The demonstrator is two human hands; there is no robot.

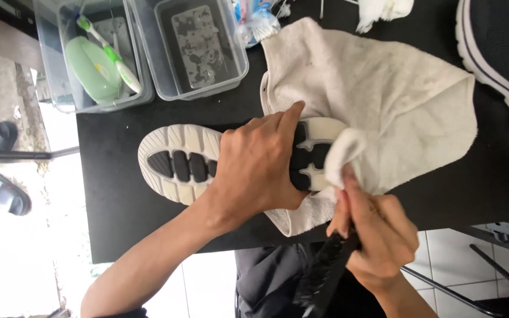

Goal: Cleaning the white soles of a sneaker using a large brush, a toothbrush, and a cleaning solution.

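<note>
Your left hand [254,171] pins the upturned white-soled shoe [178,162] flat, fingers spread. Your right hand [375,235], fingers closed on a white cloth fold [343,153] and black brush [325,277], wipes near the black table's [119,194] front edge; press firmly.

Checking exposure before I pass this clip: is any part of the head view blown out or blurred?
Head view: the floor area at the lower left is washed out almost to white; the left hand on the shoe sole is evenly lit and sharp; the right hand, holding a cloth and a dark brush, looks slightly soft.
</note>
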